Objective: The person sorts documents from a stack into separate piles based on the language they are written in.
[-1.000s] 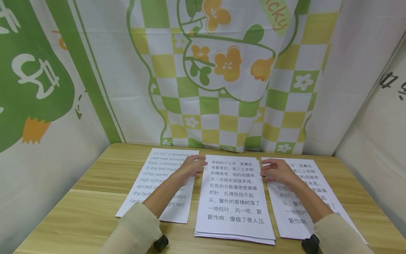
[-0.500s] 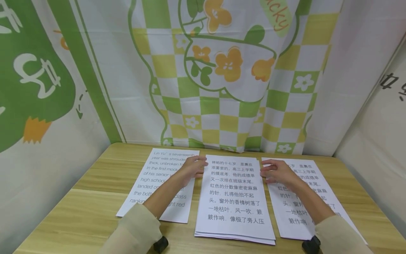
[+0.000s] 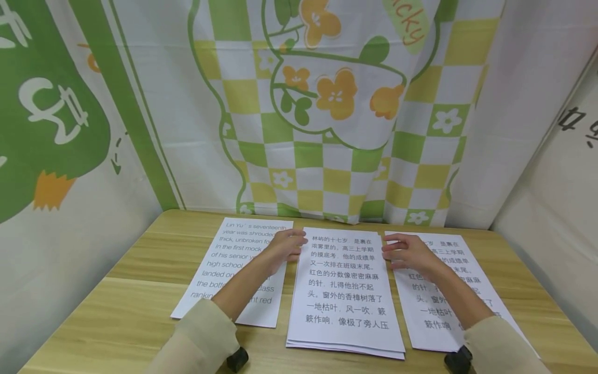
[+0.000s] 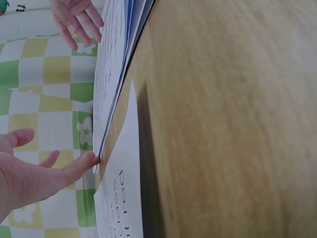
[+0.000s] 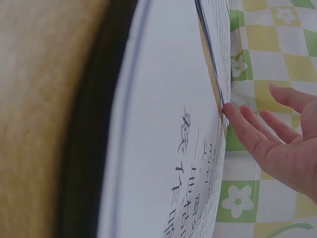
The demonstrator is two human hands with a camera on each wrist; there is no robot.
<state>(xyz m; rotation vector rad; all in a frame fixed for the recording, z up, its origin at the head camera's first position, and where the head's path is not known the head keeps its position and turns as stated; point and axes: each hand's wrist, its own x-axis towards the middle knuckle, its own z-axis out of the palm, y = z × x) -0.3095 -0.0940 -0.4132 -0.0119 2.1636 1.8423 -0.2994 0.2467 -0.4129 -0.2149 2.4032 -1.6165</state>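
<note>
A stack of paper sheets (image 3: 345,291) printed with Chinese text lies in the middle of the table, its lower sheets slightly askew at the near edge. My left hand (image 3: 280,246) is at its far left edge, one fingertip touching that edge in the left wrist view, where the hand (image 4: 34,183) has its fingers extended. Across from it, my right hand (image 3: 411,252) reaches the stack's right edge. In the right wrist view a fingertip of this hand (image 5: 282,144) meets the edge, the other fingers loose and spread. Neither hand grips anything.
Under my left forearm lies a sheet with English text (image 3: 254,314). Beneath my right forearm is more paper with Chinese text (image 3: 416,311). The wooden table (image 3: 126,296) ends at a patterned curtain (image 3: 336,176), with cloth walls at both sides.
Hardly anything differs: both hands stay beside the middle stack, with the right fingertips shifted very slightly inward. The papers lie as before.
</note>
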